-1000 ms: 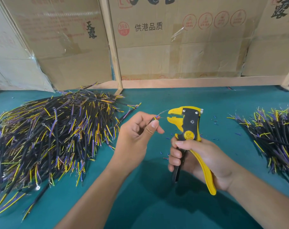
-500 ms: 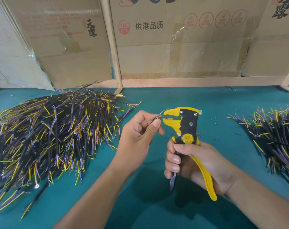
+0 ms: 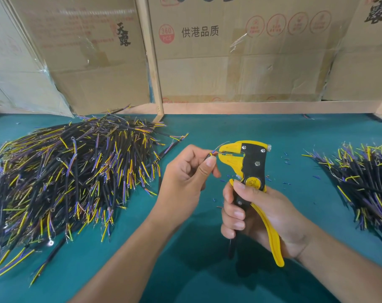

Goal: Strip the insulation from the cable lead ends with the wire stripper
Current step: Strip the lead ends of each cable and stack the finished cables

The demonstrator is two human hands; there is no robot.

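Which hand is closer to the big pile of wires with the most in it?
Left. The left hand pinches a cable just right of the big pile of wires. The right hand, gripping the wire stripper, is farther right.

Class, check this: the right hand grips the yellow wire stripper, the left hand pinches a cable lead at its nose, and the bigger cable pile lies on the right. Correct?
One error: the head view shows the bigger cable pile on the left. The right hand does grip the wire stripper, and the left hand pinches the cable lead.

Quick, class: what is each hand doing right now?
Left hand: pinches a cable, lead end in the stripper's mouth.
Right hand: grips the wire stripper by its handles.
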